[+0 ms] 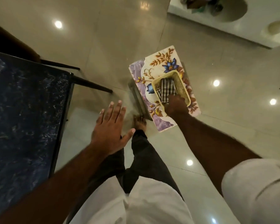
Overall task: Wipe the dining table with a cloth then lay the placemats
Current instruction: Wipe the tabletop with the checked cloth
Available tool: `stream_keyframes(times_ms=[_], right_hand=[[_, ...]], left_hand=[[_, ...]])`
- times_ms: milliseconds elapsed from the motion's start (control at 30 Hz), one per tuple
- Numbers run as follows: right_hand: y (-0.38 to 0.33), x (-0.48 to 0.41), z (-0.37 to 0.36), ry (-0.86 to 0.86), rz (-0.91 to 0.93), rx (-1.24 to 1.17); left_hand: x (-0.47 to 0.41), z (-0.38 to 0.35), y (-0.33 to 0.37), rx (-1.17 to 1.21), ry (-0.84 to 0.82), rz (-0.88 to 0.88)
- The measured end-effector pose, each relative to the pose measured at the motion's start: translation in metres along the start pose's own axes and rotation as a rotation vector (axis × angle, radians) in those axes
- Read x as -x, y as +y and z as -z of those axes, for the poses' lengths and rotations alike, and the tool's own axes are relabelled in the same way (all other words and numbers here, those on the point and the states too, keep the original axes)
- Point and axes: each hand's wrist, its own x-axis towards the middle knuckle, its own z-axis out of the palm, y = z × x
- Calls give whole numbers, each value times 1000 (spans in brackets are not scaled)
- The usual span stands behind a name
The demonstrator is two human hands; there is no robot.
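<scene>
I am standing on a glossy tiled floor, looking down past my white shirt and dark trousers. My right hand [176,105] is reaching into a small yellow basket [183,84] and closing over the near edge of a checked cloth [166,89] – the fingers are hidden under the knuckles, so I cannot tell how firmly they are pinching it. The rest of the cloth is lying folded just beyond the grip, inside the basket. The basket is sitting on a low stool [145,70] with a floral top. My left hand [111,125] is hanging in the air, fingers spread, holding nothing – well to the left of the grip. Further left, the dark marbled table [26,110] is waiting. I judge the task to be at its very start: the cloth is only being fetched, wiping is not begun, and no placemats are showing.
</scene>
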Motion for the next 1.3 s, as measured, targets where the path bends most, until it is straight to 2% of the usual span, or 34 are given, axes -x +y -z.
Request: stream_keyframes(times_ms=[167,367,533,700,967,1133,1300], right_hand=[[6,-47,-25,-57,-6,137],[16,-70,-45,-9,-37,115],[22,-60,-32,74,-66,-7],[34,-45,-6,155,-101,-332],[29,17,44,112,10,-590],[-32,69,74,211,191,-652],[-141,111,93,37,404,-705]], left_hand=[[-3,-20,-4,43,-74,55],[-1,-36,-5,60,-121,74],[6,-38,-2,81,-116,79],[11,-30,4,87,-42,63],[37,2,8,113,117,93],[73,34,-13,109,256,200],[122,60,-56,121,407,359]])
